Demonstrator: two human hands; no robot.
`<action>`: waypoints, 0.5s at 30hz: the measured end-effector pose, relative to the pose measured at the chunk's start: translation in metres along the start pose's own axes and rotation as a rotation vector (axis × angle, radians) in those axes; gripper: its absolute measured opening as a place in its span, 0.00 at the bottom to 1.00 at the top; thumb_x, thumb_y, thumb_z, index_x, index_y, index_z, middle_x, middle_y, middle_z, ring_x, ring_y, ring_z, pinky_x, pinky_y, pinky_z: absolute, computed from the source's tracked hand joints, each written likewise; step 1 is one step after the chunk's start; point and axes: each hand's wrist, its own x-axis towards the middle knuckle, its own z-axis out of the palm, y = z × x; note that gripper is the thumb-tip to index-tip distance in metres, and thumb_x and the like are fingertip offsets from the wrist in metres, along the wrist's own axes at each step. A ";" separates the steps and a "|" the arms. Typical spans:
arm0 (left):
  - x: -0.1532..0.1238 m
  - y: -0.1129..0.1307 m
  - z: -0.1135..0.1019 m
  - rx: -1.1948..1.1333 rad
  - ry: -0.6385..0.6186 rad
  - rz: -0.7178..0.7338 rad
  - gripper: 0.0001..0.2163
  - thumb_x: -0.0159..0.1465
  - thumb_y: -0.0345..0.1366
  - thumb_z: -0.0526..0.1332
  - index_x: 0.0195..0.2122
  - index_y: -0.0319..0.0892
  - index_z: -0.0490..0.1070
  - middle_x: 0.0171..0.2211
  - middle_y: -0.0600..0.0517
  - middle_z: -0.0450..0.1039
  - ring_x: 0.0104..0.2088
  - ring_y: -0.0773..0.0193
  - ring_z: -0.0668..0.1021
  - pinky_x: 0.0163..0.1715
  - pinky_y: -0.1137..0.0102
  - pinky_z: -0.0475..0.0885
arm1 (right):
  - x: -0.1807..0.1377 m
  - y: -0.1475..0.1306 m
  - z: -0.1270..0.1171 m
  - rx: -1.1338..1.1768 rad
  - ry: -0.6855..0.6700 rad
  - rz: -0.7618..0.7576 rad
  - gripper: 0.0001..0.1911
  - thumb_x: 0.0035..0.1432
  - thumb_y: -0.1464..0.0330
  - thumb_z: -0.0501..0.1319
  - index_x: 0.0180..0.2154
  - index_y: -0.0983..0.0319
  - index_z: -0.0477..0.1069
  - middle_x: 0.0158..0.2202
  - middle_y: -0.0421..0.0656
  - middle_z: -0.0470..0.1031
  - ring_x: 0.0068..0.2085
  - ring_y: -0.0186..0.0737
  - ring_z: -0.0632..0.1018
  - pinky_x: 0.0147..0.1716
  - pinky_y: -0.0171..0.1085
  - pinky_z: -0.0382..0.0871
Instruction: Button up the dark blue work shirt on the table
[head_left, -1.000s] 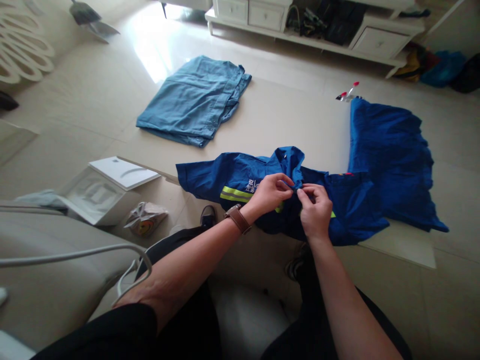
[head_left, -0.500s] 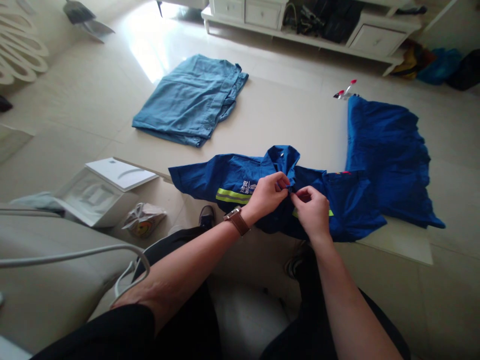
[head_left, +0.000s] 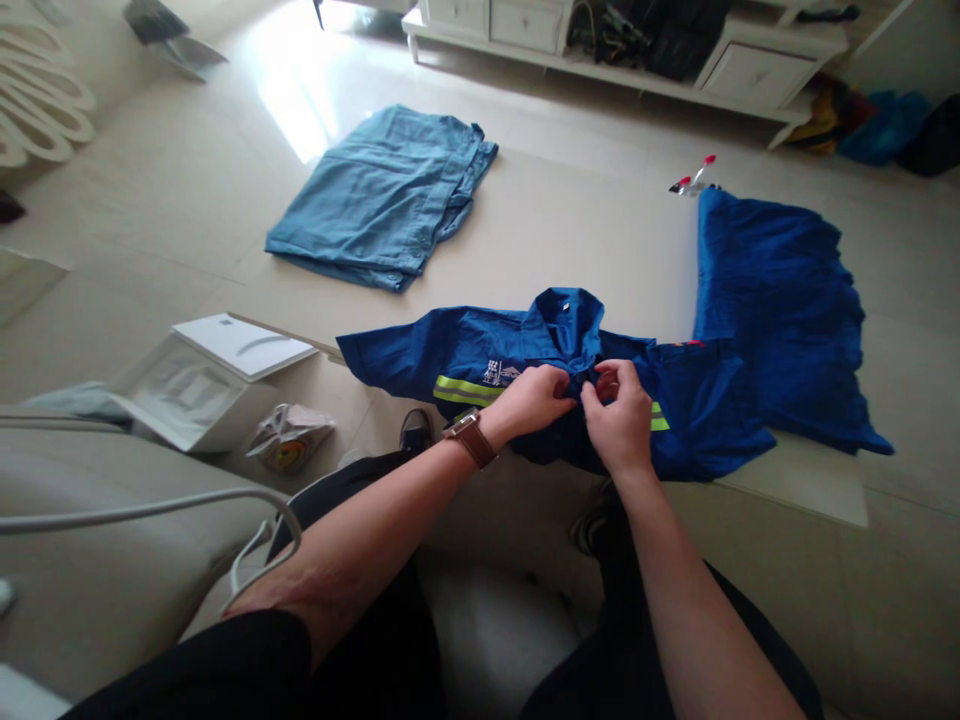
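Observation:
A dark blue work jacket [head_left: 476,335] with yellow-green reflective strips and white chest lettering lies face up, its collar pointing away from me. My left hand [head_left: 536,400], a brown-strapped watch on its wrist, pinches the jacket's front edge just below the collar. Close beside it, my right hand [head_left: 621,410] has bent fingers and thumb on the same front edge, also gripping the cloth. Whether a button sits between the fingertips is hidden. The jacket's lower part drops over the near table edge.
The jacket lies on a low pale table [head_left: 570,220]. Folded light blue clothing [head_left: 382,200] is at the far left, another dark blue garment [head_left: 780,320] at the right. Bottles with red caps [head_left: 697,177] stand behind it. An open white box [head_left: 202,385] is left, near a grey cable [head_left: 187,503].
Both hands have moved slightly down the jacket's front, toward me. My right hand's fingers have shifted on the cloth, and the collar stands a little wider.

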 end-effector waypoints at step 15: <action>0.007 0.004 0.003 -0.289 0.185 -0.035 0.17 0.62 0.44 0.64 0.22 0.40 0.62 0.21 0.56 0.61 0.25 0.70 0.63 0.26 0.71 0.54 | -0.008 0.002 0.004 -0.073 -0.262 -0.042 0.04 0.51 0.70 0.60 0.28 0.58 0.64 0.25 0.40 0.72 0.27 0.40 0.72 0.29 0.37 0.61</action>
